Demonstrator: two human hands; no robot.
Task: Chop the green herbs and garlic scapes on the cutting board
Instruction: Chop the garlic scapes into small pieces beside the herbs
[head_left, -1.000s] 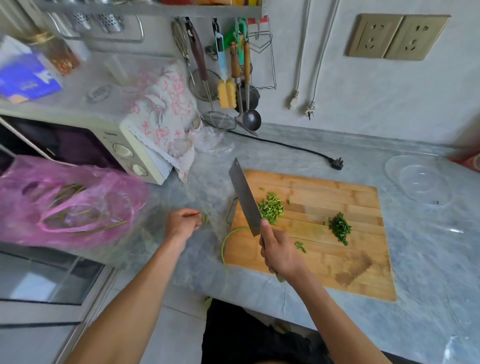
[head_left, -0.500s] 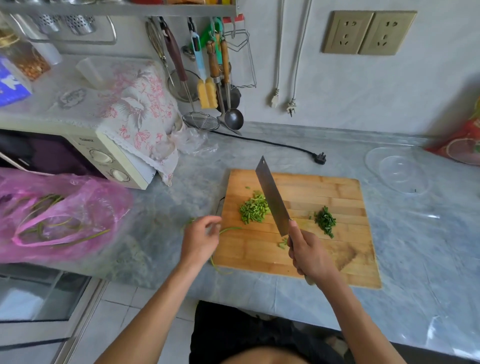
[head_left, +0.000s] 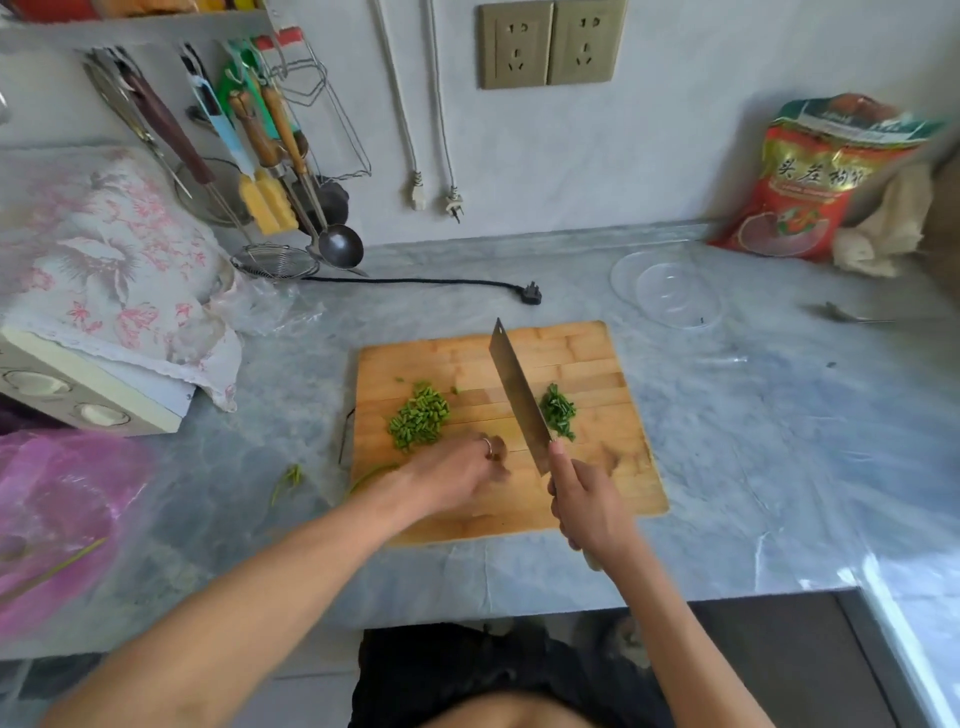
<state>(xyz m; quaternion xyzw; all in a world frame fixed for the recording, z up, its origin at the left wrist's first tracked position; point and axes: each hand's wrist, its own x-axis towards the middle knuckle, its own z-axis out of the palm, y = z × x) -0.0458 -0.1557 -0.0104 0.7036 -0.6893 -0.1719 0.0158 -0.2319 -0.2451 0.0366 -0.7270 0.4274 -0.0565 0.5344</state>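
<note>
Kitchen counter, left to right. A pink plastic bag (head_left: 62, 519) lies at the counter's left edge; a loose green stalk (head_left: 289, 480) lies just off the cutting board (head_left: 597, 364). On the board sits 1 pile of chopped garlic scapes (head_left: 418, 417). The left hand (head_left: 452, 475) rests on the board beside that pile, blurred; its grip cannot be told. The right hand (head_left: 584, 506) grips the cleaver (head_left: 517, 395), blade raised. Chopped green herbs (head_left: 559, 411) lie just right of the blade. A clear bowl (head_left: 670, 296) stands beyond.
</note>
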